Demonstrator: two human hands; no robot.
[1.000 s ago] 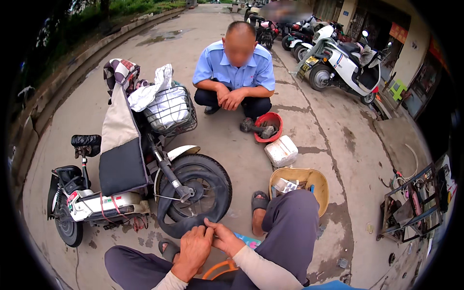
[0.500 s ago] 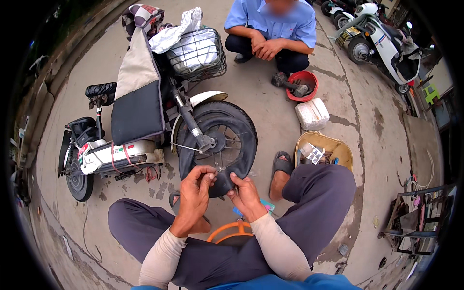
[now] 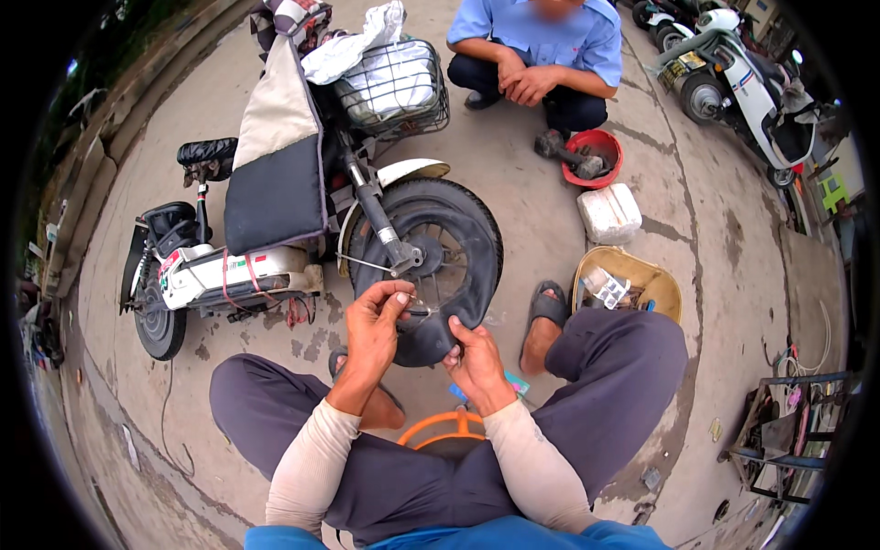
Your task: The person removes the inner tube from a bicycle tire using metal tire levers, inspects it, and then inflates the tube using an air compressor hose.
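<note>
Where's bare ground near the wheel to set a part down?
Between wheel and white block: bare ground. Between basin and rack: mostly bare. Crowded: around left hand and right hand, with tube, sandals, orange frame.

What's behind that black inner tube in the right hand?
Behind the inner tube, the front tyre and wheel hub show in part. The tube covers the tyre's lowest part, so that cannot be seen.

A white block (image 3: 610, 214) lies beside a red bowl (image 3: 602, 142), a white scooter (image 3: 744, 84) standing farther right.
</note>
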